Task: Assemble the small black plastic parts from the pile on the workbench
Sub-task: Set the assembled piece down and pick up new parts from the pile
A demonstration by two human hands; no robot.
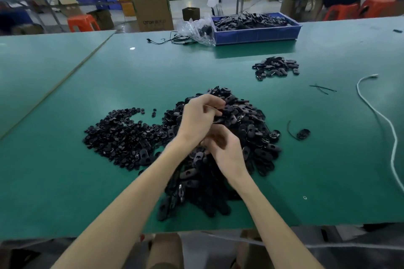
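Note:
A big pile of small black oval plastic parts (251, 133) lies on the green workbench (76, 170), with a flatter heap of smaller round black pieces (118, 135) to its left. My left hand (196, 118) hovers over the pile's middle, its fingers curled and pinching a small black part with a thin metal piece. My right hand (225, 148) sits just below it, fingers curled inward; what it holds is hidden by the fingers.
A small heap of black parts (276, 67) lies farther right. A blue tray (258, 34) of black parts and a plastic bag (196, 29) stand at the back. A white cable (384, 120) runs along the right. One loose part (302, 134) sits right of the pile.

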